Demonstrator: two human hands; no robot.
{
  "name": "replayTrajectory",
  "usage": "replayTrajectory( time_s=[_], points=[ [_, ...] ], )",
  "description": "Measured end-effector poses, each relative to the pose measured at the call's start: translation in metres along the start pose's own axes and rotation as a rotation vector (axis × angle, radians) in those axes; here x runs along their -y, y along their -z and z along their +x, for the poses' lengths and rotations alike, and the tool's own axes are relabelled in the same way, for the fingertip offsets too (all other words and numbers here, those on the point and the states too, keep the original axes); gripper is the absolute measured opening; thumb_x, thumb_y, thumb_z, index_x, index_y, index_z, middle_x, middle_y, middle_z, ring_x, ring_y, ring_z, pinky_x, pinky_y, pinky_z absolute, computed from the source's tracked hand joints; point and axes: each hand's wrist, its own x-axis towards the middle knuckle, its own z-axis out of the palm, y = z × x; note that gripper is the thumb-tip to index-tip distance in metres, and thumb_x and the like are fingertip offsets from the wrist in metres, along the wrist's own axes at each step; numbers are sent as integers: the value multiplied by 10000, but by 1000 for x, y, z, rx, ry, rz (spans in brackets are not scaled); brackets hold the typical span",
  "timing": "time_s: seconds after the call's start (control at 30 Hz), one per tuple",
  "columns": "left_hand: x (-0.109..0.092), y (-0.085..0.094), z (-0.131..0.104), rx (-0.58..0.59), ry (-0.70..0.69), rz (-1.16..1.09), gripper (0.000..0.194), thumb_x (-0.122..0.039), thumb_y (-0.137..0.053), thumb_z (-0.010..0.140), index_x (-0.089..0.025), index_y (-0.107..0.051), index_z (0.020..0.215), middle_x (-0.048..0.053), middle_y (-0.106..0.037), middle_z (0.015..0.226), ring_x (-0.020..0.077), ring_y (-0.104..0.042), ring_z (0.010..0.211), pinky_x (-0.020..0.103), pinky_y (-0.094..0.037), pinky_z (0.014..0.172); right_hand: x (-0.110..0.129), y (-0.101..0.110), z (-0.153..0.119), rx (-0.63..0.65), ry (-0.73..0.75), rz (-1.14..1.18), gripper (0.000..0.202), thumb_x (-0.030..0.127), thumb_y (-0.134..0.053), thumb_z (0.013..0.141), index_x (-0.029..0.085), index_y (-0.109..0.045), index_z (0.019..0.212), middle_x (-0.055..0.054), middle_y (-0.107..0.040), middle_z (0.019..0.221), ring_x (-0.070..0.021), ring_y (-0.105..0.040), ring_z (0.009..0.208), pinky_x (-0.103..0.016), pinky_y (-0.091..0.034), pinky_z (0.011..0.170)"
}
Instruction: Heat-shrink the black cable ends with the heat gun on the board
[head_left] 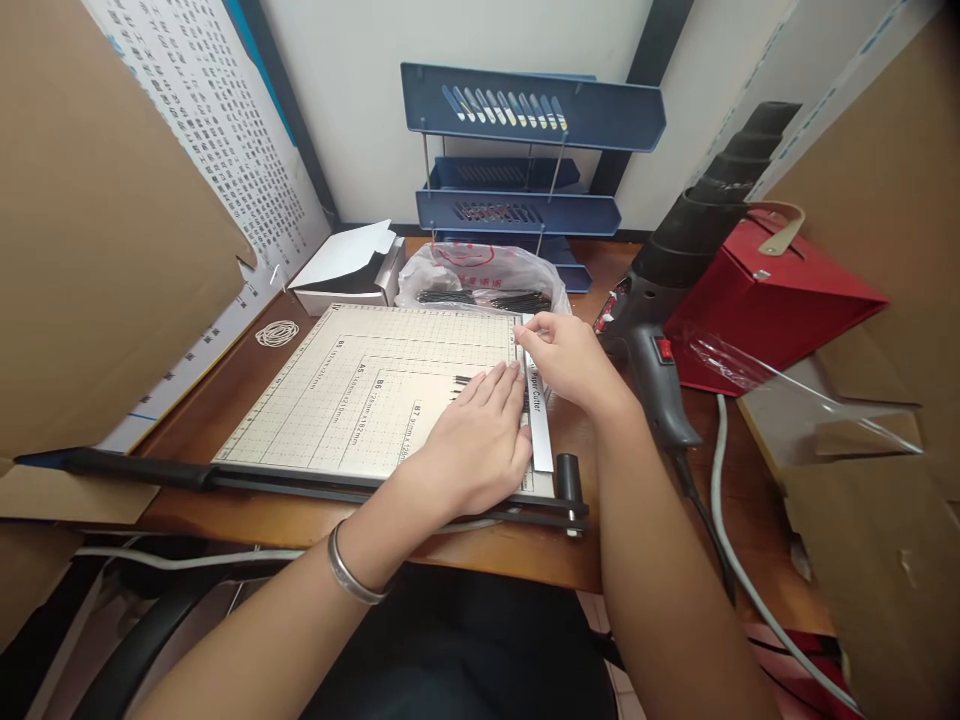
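A paper cutter board (300,400) with printed size lines lies on the brown desk, its black blade arm (300,484) down along the near edge. My left hand (480,435) rests flat on the right part of the board, fingers stretched out, over thin black pieces (461,380) whose ends show beside the fingers. My right hand (559,355) is at the board's upper right edge, by the white metal strip (543,450) marked "Paper Cutter"; its thumb and index finger are close together, and what they hold, if anything, is too small to make out.
Behind the board are an open white box (345,265) and a plastic bag (487,280) of black pieces, with a blue rack (525,110) beyond. A heat gun (660,370), a red box (772,300) and cables stand at the right. Rubber bands (277,333) lie at the left.
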Motion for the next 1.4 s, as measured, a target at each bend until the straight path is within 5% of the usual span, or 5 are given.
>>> replayTrajectory(
  time_s=[0.2,0.5,0.7,1.1,1.4],
  points=[
    [-5,-4,6,-12,52,-2,680,-282,-263,1017,64,-244,1601,233,-203,1700,307,-148,1601,453,-138,1318,2,-1,-1,19,-5,-29,261,377,-554,935,192,-707,833,-11,-650,675,-171,-559,685,-301,-377,693],
    [-6,-9,-12,-198,72,-42,598,-278,-296,1030,0,-396,1550,186,-302,1686,286,-207,1597,475,-169,1324,-1,-3,0,53,-11,-89,266,362,-526,950,188,-720,893,-42,-668,757,-193,-577,768,-310,-387,745],
    [-4,-11,-19,-202,29,-50,551,-262,-294,1041,-26,-474,1505,171,-409,1639,286,-286,1574,491,-230,1309,-6,-6,4,48,-46,-98,298,398,-521,942,215,-667,1126,-34,-663,798,-196,-570,733,-317,-420,728],
    [-3,-15,-19,-198,0,-69,568,-268,-291,1056,-23,-440,1547,152,-390,1651,294,-299,1568,481,-261,1301,-9,-12,-4,9,-233,-166,598,596,-426,973,188,-528,1399,-231,-694,1232,-405,-635,1178,-529,-447,983],
    [-4,-14,-21,-195,8,-106,560,-291,-280,1077,-35,-435,1551,136,-398,1649,289,-307,1565,479,-255,1302,-23,-19,-15,130,-131,-14,500,558,-325,1033,224,-538,1339,-158,-637,1418,-300,-592,1315,-417,-435,1072]
  ],
)
